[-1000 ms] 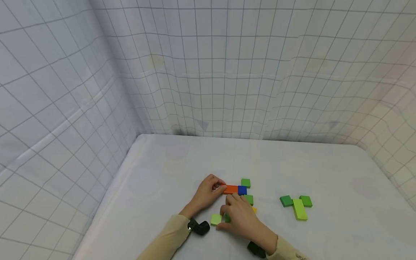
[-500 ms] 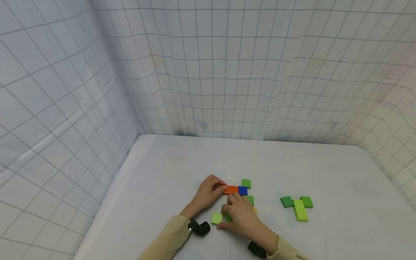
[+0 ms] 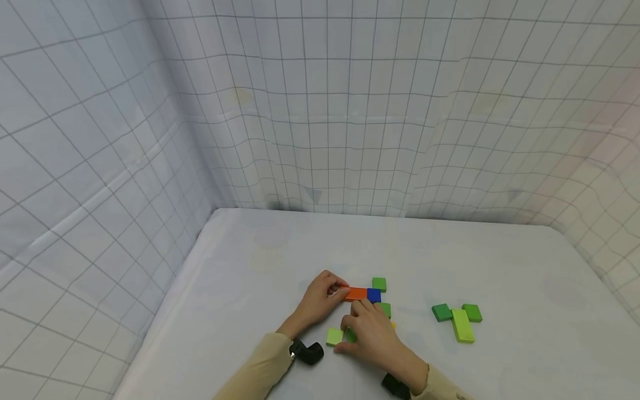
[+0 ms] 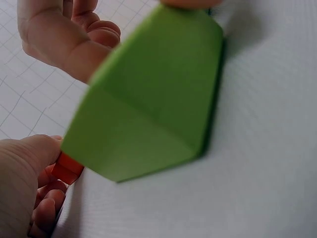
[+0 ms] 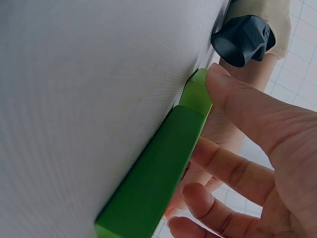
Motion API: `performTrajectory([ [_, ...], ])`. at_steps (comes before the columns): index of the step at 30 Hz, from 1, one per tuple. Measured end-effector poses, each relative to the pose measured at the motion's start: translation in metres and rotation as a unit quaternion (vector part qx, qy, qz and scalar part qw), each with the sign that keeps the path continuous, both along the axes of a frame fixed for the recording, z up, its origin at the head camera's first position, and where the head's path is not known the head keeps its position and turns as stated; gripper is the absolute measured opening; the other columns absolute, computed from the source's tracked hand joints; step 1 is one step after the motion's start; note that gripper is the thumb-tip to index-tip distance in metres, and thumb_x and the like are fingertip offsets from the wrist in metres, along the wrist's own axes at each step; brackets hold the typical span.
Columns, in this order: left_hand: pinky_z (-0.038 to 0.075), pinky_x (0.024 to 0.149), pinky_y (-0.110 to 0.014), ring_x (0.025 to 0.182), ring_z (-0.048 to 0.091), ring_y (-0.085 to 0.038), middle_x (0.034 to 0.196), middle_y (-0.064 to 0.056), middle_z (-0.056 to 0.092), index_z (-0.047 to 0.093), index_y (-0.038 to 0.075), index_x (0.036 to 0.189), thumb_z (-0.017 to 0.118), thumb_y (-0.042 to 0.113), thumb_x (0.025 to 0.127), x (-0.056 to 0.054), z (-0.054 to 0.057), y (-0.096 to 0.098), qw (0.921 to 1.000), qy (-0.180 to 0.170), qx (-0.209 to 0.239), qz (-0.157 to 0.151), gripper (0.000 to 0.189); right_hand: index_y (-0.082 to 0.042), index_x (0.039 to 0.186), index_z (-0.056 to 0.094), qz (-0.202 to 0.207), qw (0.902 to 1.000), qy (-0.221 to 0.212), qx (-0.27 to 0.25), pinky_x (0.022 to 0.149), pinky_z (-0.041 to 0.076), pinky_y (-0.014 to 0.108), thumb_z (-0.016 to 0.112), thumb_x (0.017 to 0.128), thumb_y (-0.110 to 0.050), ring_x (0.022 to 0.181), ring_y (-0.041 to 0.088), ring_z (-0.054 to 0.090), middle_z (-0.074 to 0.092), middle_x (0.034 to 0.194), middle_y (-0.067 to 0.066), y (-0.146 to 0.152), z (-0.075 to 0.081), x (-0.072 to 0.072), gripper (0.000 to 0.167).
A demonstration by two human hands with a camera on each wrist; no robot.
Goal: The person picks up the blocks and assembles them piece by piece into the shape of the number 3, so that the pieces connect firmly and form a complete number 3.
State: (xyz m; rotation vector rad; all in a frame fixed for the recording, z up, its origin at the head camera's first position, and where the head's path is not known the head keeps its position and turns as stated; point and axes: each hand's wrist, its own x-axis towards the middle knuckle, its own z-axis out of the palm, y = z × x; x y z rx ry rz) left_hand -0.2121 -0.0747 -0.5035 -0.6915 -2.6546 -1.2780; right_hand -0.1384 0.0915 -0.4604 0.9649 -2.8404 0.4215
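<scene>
In the head view my left hand pinches the left end of an orange-red block between thumb and fingers. A blue block adjoins its right end. Nearer me, my right hand has its thumb and index finger at two sides of a light green square block, pinching it. In the right wrist view the thumb touches that block's edge; a longer dark green block lies in line with it. The right hand partly covers the dark green block and a yellow block in the head view.
Green blocks lie beyond and below the blue one. Farther right, a lime oblong block sits between two green squares. All lie on the white-covered table; gridded cloth hangs around it.
Both hands keep their places on the blocks. The whole head view has shifted very slightly downward; no block visibly moves on the table.
</scene>
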Motion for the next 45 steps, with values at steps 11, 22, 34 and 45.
performTrajectory([
  [11,0.042,0.07,-0.025,0.076,0.047,-0.008,0.087,0.006,0.049,0.07,0.014,0.1,0.063,0.029,0.093,-0.0006,-0.0017,0.0005,1.0,0.004,-0.003,0.003,0.018,-0.021,0.08,0.07,-0.001,1.0,-0.004,-0.005,0.069,0.032,0.031,0.079,0.068,-0.054,0.076,0.012,0.036,0.038,0.077,-0.011,0.0012,0.0008,0.0001,0.037],
  [22,0.041,0.07,-0.026,0.076,0.047,-0.01,0.087,0.005,0.049,0.07,0.013,0.1,0.062,0.029,0.093,0.0018,0.0005,-0.0016,1.0,-0.007,-0.005,0.0,0.019,-0.02,0.08,0.069,-0.005,0.9998,-0.017,-0.013,0.069,0.034,0.031,0.079,0.069,-0.053,0.076,0.012,0.036,0.038,0.078,-0.01,0.0001,-0.001,-0.0002,0.036],
  [34,0.042,0.071,-0.026,0.078,0.048,-0.009,0.089,0.006,0.05,0.07,0.014,0.1,0.062,0.03,0.093,-0.0013,-0.0002,0.0,1.0,0.001,-0.005,0.001,0.019,-0.019,0.078,0.069,-0.008,0.9997,-0.008,-0.022,0.068,0.033,0.029,0.08,0.069,-0.051,0.074,0.011,0.036,0.04,0.079,-0.009,0.0023,0.0004,-0.0029,0.035],
  [45,0.042,0.07,-0.026,0.077,0.047,-0.009,0.088,0.007,0.049,0.07,0.014,0.1,0.062,0.031,0.093,-0.0013,-0.0024,-0.0002,1.0,0.002,-0.009,0.003,0.019,-0.018,0.076,0.066,-0.005,0.9992,-0.011,-0.039,0.065,0.032,0.026,0.081,0.069,-0.049,0.073,0.011,0.035,0.039,0.08,-0.008,0.0031,-0.002,-0.0024,0.035],
])
